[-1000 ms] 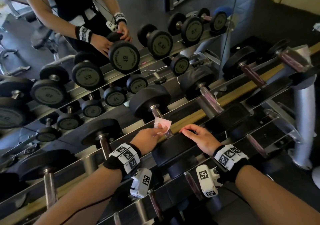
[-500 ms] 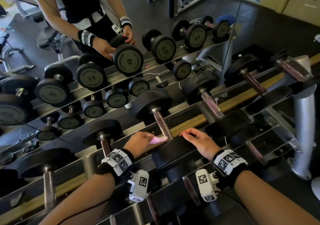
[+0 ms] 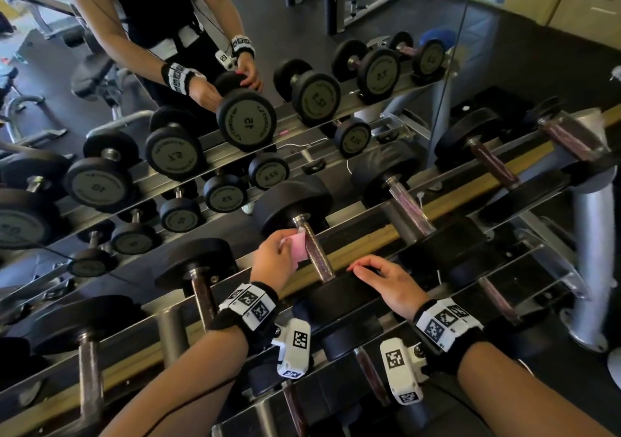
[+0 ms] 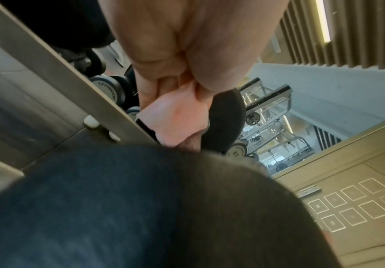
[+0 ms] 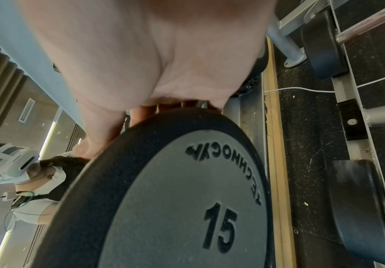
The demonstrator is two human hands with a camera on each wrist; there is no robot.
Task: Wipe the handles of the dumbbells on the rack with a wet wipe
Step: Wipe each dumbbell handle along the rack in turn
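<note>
A black dumbbell marked 15 (image 5: 187, 208) lies on the top rail of the rack (image 3: 376, 238), its metal handle (image 3: 316, 255) running away from me. My left hand (image 3: 275, 262) pinches a pink wet wipe (image 3: 298, 246) and holds it against the left side of that handle, near the far head (image 3: 292, 201). In the left wrist view the wipe (image 4: 175, 119) is bunched between thumb and fingers. My right hand (image 3: 386, 280) rests on top of the near head (image 3: 336, 297), fingers spread over its rim.
More dumbbells lie on the same rail to the left (image 3: 201, 288) and right (image 3: 408, 208), with a lower tier (image 3: 366, 369) beneath my wrists. A wall mirror (image 3: 235, 67) behind the rack reflects the person and the weights. A grey rack post (image 3: 594, 268) stands at the right.
My left hand has moved the wipe along the handle, first toward the near head, then up to the far end. The right hand has stayed on the near head.
</note>
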